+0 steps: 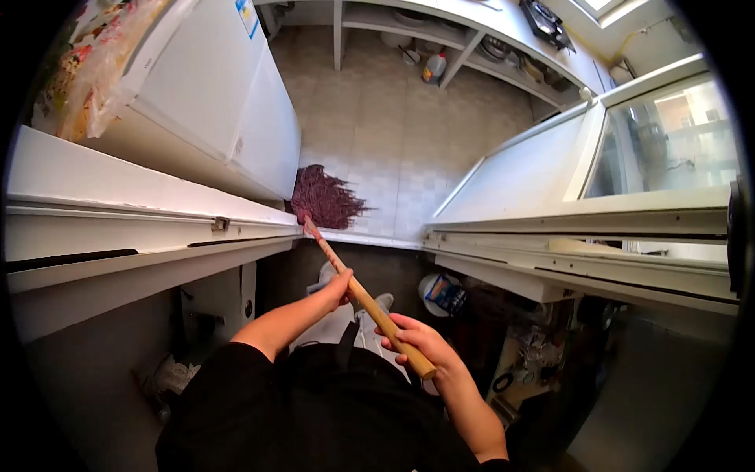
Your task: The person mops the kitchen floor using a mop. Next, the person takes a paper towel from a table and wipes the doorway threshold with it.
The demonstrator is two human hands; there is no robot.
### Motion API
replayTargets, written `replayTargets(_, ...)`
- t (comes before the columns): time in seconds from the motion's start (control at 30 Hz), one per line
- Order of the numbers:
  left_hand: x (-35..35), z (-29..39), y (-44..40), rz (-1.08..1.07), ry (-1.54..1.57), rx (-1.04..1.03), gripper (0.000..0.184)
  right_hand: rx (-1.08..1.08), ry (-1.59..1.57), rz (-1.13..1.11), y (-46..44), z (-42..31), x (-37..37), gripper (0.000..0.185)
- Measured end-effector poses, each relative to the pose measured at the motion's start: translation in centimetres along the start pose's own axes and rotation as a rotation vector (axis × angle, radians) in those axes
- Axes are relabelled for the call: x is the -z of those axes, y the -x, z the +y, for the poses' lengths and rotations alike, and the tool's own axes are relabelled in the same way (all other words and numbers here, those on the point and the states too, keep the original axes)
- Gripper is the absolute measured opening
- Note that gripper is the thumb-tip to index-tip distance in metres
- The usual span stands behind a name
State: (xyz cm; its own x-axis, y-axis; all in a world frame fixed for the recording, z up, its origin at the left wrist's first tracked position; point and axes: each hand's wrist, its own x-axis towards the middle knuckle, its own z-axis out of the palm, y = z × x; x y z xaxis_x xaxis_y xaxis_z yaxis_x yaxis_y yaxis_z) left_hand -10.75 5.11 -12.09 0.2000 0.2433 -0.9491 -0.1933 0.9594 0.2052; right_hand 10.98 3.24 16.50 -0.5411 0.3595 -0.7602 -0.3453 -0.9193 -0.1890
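A mop with a wooden handle [368, 303] slants from my body down to the doorway. Its dark red strand head [326, 198] lies spread on the tiled floor just past the threshold, beside the base of the white fridge. My left hand [340, 288] is wrapped round the handle about midway along. Nearer the handle's top end, my right hand [417, 340] grips it with curled fingers. Reddish stains mark the lower part of the handle.
The white fridge [212, 86] stands at the left, and an open door with a glass pane [661, 141] at the right. Under the counter at the back is a jug with a red cap [433, 68]. A white bucket [442, 294] sits right of my feet.
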Motion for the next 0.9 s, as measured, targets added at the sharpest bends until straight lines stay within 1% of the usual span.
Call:
replayTargets(0.07, -0.6, 0.7, 1.6, 0.036, -0.06, 0.003, 0.038, -0.005, -0.017, 0.044, 0.1, 0.0, -0.3, 0.06)
replayTargets(0.27, -0.6, 0.1, 1.2, 0.033, -0.061, 0.016, 0.039, -0.033, -0.032, 0.074, -0.3, 0.5, 0.4, 0.064)
replayTargets(0.43, -0.6, -0.4, 0.8, 0.062, -0.075, 0.009, 0.039, -0.025, -0.054, 0.029, -0.9, 1.2, 1.3, 0.065)
replayTargets(0.63, -0.8, -0.3, 1.3, 0.043, -0.109, 0.012, 0.038, -0.041, -0.073, 0.068, -1.1, 1.3, 1.0, 0.06)
replayTargets(0.73, -0.8, -0.6, 1.0, 0.009, -0.109, 0.033, 0.034, -0.088, -0.096, 0.039, -2.5, 1.4, 1.6, 0.056)
replayTargets(0.83, -2.5, -0.5, 2.0, 0.019, 0.034, -0.028, 0.032, -0.071, -0.068, 0.072, -2.7, 1.4, 2.1, 0.053)
replayTargets(0.9, -5.1, -0.1, 3.6, 0.048, 0.154, -0.059, 0.04, -0.03, -0.088, 0.046, -1.7, 1.3, 2.3, 0.053)
